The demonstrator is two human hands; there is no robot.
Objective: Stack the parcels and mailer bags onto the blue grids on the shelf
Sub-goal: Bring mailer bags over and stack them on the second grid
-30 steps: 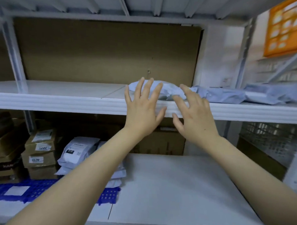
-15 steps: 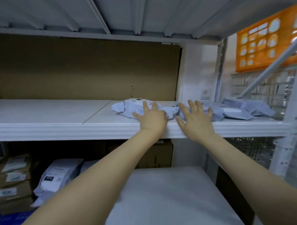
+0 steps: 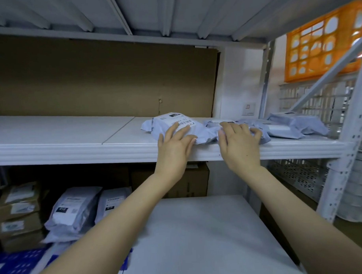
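Observation:
Grey mailer bags lie on the upper white shelf [image 3: 73, 148]. My left hand [image 3: 174, 149] rests flat on the labelled mailer bag [image 3: 175, 123], fingers spread over its near edge. My right hand [image 3: 240, 145] lies on a second crumpled mailer bag [image 3: 253, 124] next to it, fingers apart and curling onto it. A third mailer bag [image 3: 294, 125] sits farther right. On the lower shelf at left, blue grids [image 3: 18, 267] carry standing mailer bags [image 3: 74, 210] and stacked cardboard parcels [image 3: 18, 214].
A brown cardboard sheet [image 3: 102, 82] backs the upper shelf. A cardboard box [image 3: 190, 181] stands behind the lower white shelf board [image 3: 200, 238]. A white perforated shelf post [image 3: 345, 162] rises at right, with an orange crate [image 3: 324, 39] and wire mesh beyond.
Both hands have moved forward from the shelf's front edge onto the mailer bags. The view has risen and shifted right, so the label on the left bag shows.

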